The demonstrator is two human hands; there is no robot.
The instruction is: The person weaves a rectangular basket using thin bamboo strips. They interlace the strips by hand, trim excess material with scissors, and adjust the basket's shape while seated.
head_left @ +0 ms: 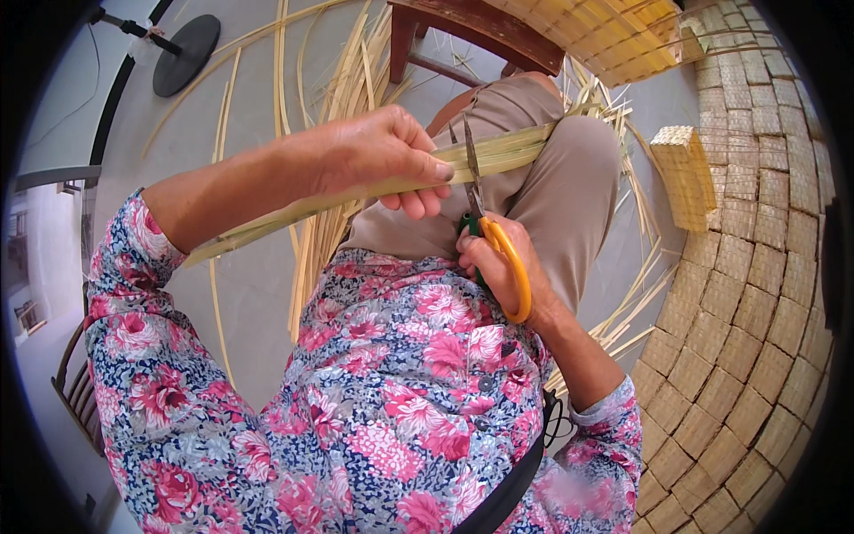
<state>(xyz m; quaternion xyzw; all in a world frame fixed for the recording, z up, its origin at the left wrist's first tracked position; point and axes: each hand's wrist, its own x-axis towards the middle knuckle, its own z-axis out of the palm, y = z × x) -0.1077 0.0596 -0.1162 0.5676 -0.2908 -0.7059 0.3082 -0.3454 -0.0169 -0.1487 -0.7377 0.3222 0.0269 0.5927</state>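
One long, flat, pale-green leaf strip (505, 154) runs from nine to one o'clock, pinched in the fingers of the left hand (378, 160) at eleven. Orange-and-green-handled metal scissors (492, 231) sit gripped in the fingers of the right hand (495, 267) at three, blades parted at the strip.

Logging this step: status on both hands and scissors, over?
Left hand pinching pale strip material. Right hand holding scissors, blades parted at the material. Left thumb close to blades.

Head-worn fisheye, staring steeply down now: floral shirt (391, 383) right up close, left hand (391, 160) and right hand (495, 268) mid-frame, woven blocks (740, 267) bending round rim.
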